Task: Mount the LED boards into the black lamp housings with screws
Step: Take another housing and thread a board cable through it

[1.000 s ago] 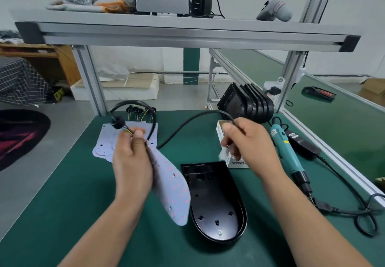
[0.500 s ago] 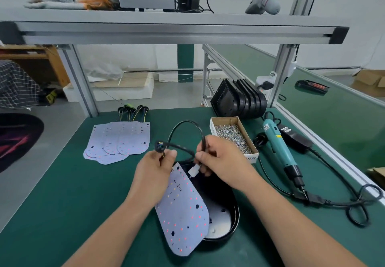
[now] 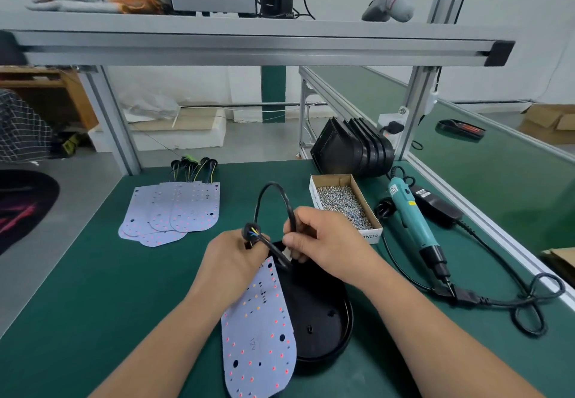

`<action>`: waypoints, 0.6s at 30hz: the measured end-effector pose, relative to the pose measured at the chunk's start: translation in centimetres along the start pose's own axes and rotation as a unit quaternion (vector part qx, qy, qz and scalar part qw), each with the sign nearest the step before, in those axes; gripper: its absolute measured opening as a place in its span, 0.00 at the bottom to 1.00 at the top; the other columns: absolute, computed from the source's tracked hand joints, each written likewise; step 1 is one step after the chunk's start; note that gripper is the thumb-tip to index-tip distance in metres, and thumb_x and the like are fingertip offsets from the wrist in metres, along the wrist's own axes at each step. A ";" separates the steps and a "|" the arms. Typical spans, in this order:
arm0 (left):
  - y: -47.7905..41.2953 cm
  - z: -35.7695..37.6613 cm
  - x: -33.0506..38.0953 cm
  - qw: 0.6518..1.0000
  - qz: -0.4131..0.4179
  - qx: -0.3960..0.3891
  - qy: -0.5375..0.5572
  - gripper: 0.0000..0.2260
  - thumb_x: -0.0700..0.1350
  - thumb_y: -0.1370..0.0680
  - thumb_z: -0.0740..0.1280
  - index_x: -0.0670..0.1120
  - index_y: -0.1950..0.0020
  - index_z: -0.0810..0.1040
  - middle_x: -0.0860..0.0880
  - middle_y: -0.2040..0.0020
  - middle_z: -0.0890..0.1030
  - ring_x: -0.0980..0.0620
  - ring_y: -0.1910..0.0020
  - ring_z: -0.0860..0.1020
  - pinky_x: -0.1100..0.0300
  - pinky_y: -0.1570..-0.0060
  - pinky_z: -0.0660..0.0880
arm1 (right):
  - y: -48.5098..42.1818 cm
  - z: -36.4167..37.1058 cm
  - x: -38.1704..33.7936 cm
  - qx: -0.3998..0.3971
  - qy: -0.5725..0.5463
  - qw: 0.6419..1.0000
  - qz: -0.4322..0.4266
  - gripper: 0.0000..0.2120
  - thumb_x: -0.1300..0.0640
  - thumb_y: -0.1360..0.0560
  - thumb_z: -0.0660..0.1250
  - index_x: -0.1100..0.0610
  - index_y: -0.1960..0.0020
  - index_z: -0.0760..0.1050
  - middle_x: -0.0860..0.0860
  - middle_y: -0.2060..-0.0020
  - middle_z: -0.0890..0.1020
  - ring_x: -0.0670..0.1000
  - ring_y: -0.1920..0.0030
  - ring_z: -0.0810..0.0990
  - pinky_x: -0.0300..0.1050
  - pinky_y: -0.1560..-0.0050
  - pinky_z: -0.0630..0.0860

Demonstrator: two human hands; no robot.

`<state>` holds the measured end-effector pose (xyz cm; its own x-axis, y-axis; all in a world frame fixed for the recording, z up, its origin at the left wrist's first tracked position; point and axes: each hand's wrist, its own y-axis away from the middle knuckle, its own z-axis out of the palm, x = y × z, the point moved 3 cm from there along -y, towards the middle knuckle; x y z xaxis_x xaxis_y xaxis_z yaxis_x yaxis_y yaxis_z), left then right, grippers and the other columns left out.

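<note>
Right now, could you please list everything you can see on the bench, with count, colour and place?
board: one, white, held over the housing's left side
housing: one, black, on the table under the hands
cable: one, black, looped between both hands
spare boards: several, white, fanned at far left
screw box: one, cardboard, silver screws inside, right of the hands
screwdriver: one, teal, lying right of the box
housing stack: several, black, far edge
table: one, green
left hand: grips the board's top end
right hand: pinches the cable

Two bare forearms, bare left hand, bare right hand, short fingernails
</note>
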<state>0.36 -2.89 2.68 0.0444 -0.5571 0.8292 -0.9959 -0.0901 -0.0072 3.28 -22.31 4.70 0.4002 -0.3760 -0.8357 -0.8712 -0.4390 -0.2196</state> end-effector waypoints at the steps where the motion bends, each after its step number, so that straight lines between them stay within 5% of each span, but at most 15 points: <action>1: -0.2 0.1 0.0 1.000 0.000 0.000 0.002 0.16 0.48 0.20 0.67 0.40 0.61 0.68 0.51 0.70 0.63 0.51 0.68 0.58 0.57 0.70 0.58 | 0.0 0.0 0.0 0.000 0.007 1.000 -0.002 0.05 0.62 0.20 0.70 0.53 0.52 0.78 0.52 0.64 0.86 0.50 0.65 0.85 0.47 0.57 0.84; 4: -0.6 0.4 0.0 1.000 0.002 0.010 0.020 0.15 0.47 0.20 0.68 0.42 0.63 0.71 0.53 0.73 0.63 0.52 0.72 0.58 0.61 0.73 0.59 | -0.1 -0.3 -0.2 0.009 0.083 0.996 -0.015 0.05 0.59 0.21 0.72 0.51 0.52 0.78 0.47 0.62 0.85 0.46 0.62 0.83 0.51 0.53 0.82; 7: -0.7 0.4 0.1 0.996 0.006 0.069 0.063 0.08 0.44 0.20 0.71 0.48 0.60 0.82 0.50 0.68 0.80 0.50 0.69 0.72 0.56 0.65 0.74 | -0.1 -0.7 -0.6 0.031 0.184 0.982 -0.039 0.04 0.53 0.22 0.74 0.48 0.51 0.79 0.42 0.60 0.84 0.44 0.57 0.82 0.50 0.52 0.79; 10: -0.5 -0.4 0.2 0.982 0.030 0.112 0.151 0.09 0.36 0.21 0.73 0.50 0.54 0.87 0.54 0.61 0.85 0.59 0.61 0.80 0.72 0.60 0.74 | 0.0 -0.7 -0.8 0.032 0.200 0.978 -0.046 0.04 0.52 0.22 0.74 0.48 0.51 0.78 0.41 0.61 0.84 0.43 0.58 0.81 0.48 0.53 0.78; 14: -0.4 -0.6 0.0 0.986 0.060 0.091 0.126 0.07 0.37 0.21 0.74 0.47 0.48 0.88 0.50 0.53 0.86 0.56 0.55 0.82 0.74 0.54 0.74 | 0.0 -0.4 -0.4 0.035 0.180 0.982 -0.031 0.05 0.52 0.23 0.74 0.47 0.52 0.78 0.38 0.61 0.84 0.41 0.57 0.81 0.44 0.54 0.77; 18: -0.6 0.0 0.3 0.996 0.031 0.032 0.079 0.05 0.43 0.20 0.73 0.50 0.54 0.87 0.53 0.55 0.86 0.55 0.56 0.82 0.69 0.55 0.73 | -0.2 -0.3 -0.1 0.039 0.154 0.987 -0.030 0.05 0.52 0.23 0.74 0.46 0.52 0.78 0.41 0.61 0.84 0.45 0.58 0.82 0.50 0.53 0.79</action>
<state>1.00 -3.05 2.92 -0.0356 -0.4266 0.9037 -0.9892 -0.1137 -0.0926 3.51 -22.42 5.00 0.5090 -0.5873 -0.6293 -0.8576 -0.4090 -0.3120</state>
